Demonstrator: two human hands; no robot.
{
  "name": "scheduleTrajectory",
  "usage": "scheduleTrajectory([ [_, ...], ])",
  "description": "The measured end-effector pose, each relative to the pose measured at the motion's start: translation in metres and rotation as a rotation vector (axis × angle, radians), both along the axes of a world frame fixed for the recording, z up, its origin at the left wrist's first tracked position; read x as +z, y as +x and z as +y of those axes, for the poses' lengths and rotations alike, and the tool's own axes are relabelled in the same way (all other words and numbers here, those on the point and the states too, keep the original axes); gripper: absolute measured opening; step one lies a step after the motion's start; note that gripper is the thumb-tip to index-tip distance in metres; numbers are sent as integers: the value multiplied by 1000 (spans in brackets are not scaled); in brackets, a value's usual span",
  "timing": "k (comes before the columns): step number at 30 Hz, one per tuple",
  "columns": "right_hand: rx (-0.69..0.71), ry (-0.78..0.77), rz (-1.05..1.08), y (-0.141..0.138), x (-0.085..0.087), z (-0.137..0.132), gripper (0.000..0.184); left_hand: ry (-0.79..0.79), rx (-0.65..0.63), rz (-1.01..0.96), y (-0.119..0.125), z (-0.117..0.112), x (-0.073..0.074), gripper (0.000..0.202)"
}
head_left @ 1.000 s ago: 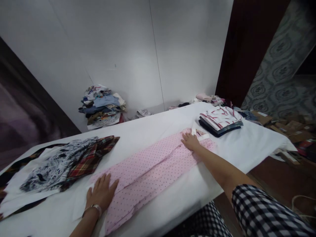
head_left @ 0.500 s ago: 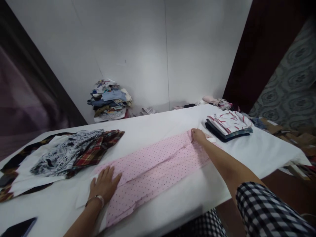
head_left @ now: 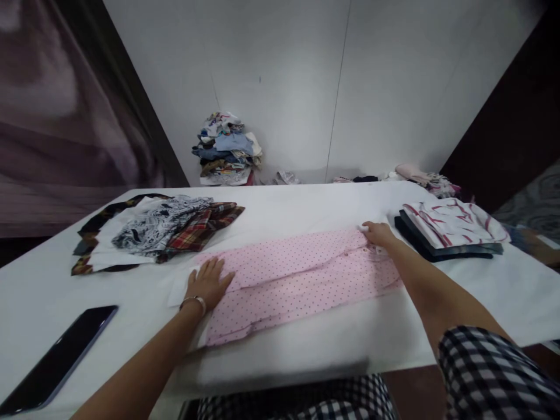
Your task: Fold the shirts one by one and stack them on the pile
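Pink dotted cotton garment [head_left: 297, 274] lay across the middle of the white tabletop [head_left: 306, 207], already doubled lengthwise into a long strip but, as far as I could judge, not yet folded across. Left hand [head_left: 207, 283] was flat with fingers spread, pressing the strip's left end and gripping nothing. Right hand [head_left: 378, 232] sat on the right end with fingers bent on the cloth; pinching or only touching, couldn't tell. Neat stack of striped and dark folded clothes [head_left: 450, 227] to the right looked finished. Loose pile of plaid and black-and-white print clothes [head_left: 166, 224] on the left lay unfolded.
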State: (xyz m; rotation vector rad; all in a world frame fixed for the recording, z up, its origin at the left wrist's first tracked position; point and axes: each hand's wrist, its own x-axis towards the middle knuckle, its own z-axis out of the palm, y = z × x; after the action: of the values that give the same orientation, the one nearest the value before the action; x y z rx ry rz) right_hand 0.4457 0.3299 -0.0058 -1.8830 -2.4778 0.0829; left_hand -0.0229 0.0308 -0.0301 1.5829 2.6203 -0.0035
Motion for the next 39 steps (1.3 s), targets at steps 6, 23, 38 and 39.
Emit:
scheduleTrajectory([
  [6, -35, 90, -48, -5, -5, -8, 44, -5, 2, -20, 5, 2, 4, 69],
  [23, 295, 47, 102, -64, -36, -89, 61, 341, 178, -366, -14, -18, 24, 44],
  [38, 422, 55, 374, -126, -27, -145, 51, 385, 488, -268, -20, -94, 17, 39],
  [39, 451, 60, 384, -136, -22, -146, 50, 373, 499, -289, -23, -91, 17, 36],
])
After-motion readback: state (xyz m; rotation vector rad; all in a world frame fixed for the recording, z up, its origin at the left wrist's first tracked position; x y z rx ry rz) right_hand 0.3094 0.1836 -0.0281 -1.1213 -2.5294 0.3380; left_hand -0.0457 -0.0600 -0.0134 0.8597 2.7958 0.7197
